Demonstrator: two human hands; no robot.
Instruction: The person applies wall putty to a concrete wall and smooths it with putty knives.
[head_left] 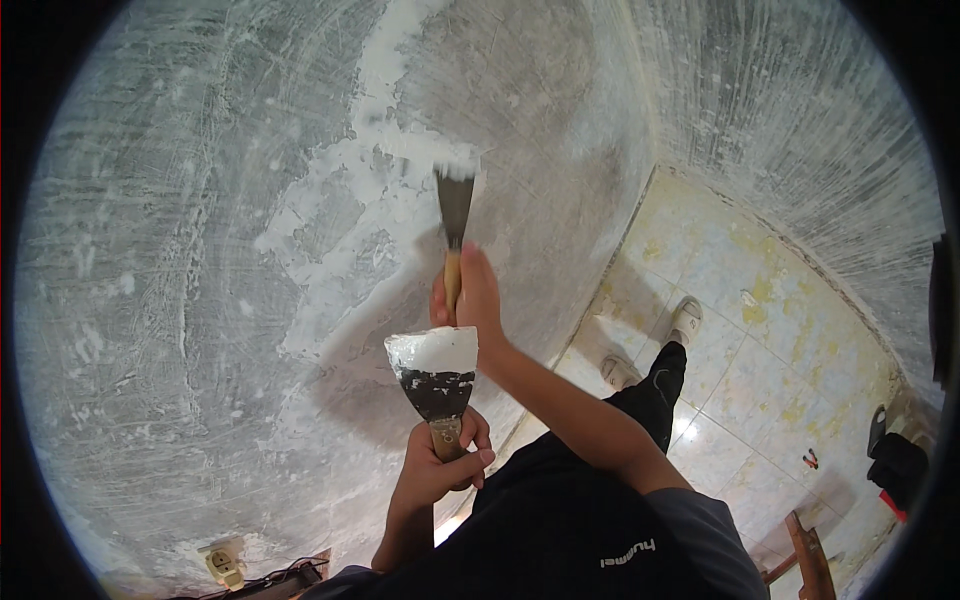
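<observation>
My right hand [474, 295] is closed round the wooden handle of a narrow putty knife [456, 208]. The blade's tip, with white filler on it, meets the grey wall [250, 180] at a patch of wet white filler [385, 160]. Lower down, my left hand [445, 462] grips a wider putty knife [437, 385] by its handle, blade upward. A thick band of white filler [436, 350] covers that blade's edge, and dark metal with white smears shows below it. The wide blade is held apart from the wall, beneath my right wrist.
A socket [224, 566] with dark cables [285, 578] sits at the lower left. To the right is a tiled floor [740, 380] with yellowish stains, where my feet stand. A wooden piece of furniture [810, 555], small pliers-like tool [811, 459] and black bag-like item [897, 465] are at the lower right.
</observation>
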